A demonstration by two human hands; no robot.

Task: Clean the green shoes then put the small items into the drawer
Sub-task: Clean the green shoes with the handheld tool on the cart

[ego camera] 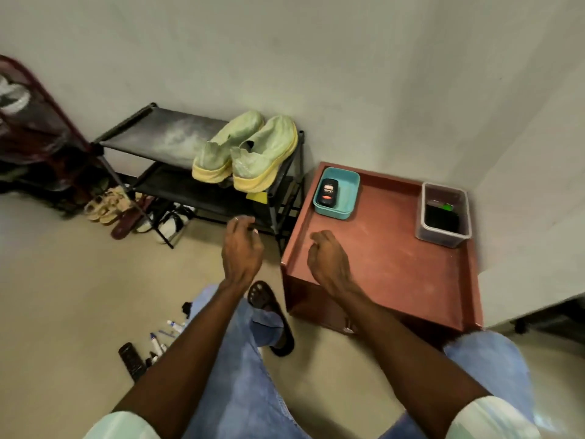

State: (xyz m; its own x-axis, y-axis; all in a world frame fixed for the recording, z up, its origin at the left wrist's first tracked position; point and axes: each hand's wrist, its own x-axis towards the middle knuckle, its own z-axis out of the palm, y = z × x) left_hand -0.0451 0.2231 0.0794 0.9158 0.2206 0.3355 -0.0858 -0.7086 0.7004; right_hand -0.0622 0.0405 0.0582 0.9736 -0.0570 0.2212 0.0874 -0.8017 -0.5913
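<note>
green shoes (250, 150) on the black rack (164, 134), untouched – cleaning not yet begun. small items (158, 343) on the floor, drawer (319, 315) closed. left hand (242, 248) and right hand (329, 261) loosely curled, holding nothing.

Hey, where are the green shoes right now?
The green shoes sit side by side on the right end of the black rack's top shelf, left of the red cabinet.

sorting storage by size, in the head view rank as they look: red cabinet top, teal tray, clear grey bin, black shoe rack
1. black metal shoe rack
2. red-brown cabinet top, nearer the camera, so unsure
3-4. teal plastic tray and clear grey plastic bin look alike
</note>
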